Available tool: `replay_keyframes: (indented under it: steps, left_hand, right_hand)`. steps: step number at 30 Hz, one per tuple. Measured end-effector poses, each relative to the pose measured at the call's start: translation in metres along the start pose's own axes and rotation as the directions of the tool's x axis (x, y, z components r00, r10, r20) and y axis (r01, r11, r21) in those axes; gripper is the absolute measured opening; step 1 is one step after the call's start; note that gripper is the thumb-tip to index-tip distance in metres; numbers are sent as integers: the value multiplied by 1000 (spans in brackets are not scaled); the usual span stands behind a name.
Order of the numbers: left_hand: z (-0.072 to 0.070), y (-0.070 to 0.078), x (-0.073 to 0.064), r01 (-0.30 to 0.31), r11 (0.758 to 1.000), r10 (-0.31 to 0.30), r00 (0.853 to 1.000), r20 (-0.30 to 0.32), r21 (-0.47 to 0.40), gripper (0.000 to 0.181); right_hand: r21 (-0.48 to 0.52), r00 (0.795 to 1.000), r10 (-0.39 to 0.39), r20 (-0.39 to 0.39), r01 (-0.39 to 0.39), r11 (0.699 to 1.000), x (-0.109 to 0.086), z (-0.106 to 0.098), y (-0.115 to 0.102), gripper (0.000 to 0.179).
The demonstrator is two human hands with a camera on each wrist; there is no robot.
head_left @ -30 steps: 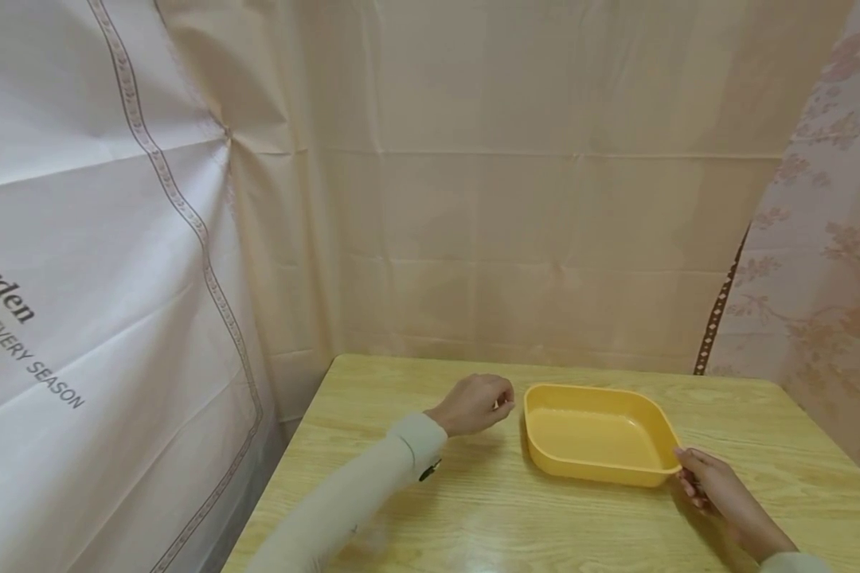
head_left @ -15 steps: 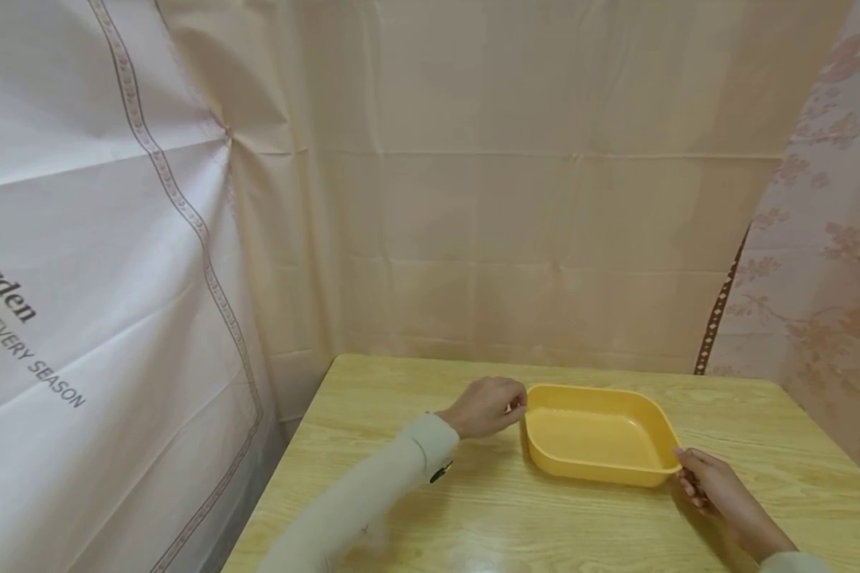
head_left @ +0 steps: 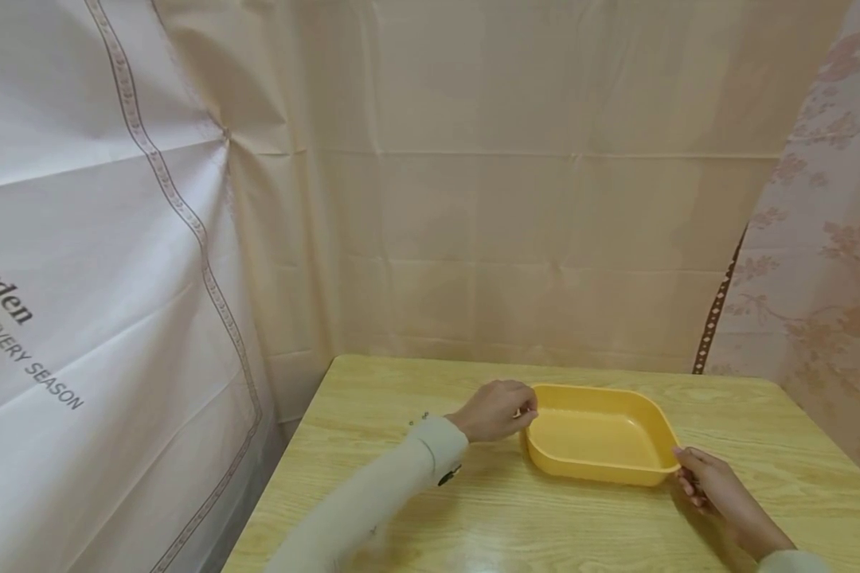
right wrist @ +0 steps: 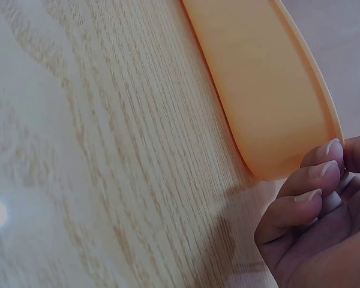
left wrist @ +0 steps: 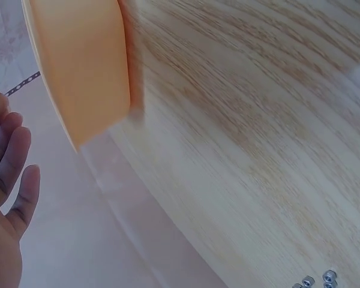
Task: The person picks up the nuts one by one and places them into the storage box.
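A shallow yellow plastic tray [head_left: 595, 438] with rounded corners rests on the wooden table, nothing lying in it. My right hand [head_left: 717, 493] pinches its near right corner; in the right wrist view the thumb and fingers [right wrist: 318, 171] meet at the rim. At the opposite end, my left hand [head_left: 494, 410] overlaps the tray's far left corner in the head view. In the left wrist view, a gap separates the loosely bent fingers [left wrist: 12, 150] from the orange-looking tray wall [left wrist: 84, 66], and nothing shows in that hand.
The wood-grain table [head_left: 545, 525] reaches back to a beige cloth backdrop [head_left: 530, 199]. Printed white cloth [head_left: 115, 278] hangs at the left, flowered cloth [head_left: 824, 278] at the right. Small metal nuts or bolts [left wrist: 329, 277] show at the left wrist view's bottom edge.
My left hand has moved rightward from beside the tray until it overlaps the far left corner. The right hand and the tray have stayed in place.
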State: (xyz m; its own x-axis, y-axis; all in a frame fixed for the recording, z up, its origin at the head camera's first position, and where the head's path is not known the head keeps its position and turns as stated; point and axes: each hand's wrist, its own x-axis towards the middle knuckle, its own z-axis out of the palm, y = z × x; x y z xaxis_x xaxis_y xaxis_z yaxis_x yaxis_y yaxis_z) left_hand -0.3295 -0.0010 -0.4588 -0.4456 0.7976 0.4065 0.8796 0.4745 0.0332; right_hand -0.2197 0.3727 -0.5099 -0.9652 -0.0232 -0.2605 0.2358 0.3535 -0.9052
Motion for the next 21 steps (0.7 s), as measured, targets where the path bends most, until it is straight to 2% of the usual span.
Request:
replay_keyframes:
  steps: [16, 21]
  left_hand:
    - [2, 10, 7, -29, 999, 27, 999, 42, 41, 11]
    - [6, 12, 10, -21, 999, 18, 997, 73, 49, 12]
  right_hand:
    - [21, 1000, 2, 10, -2, 1000, 0, 0, -1, 44]
    - [-25, 1000, 18, -3, -18, 1000, 2, -2, 0, 47]
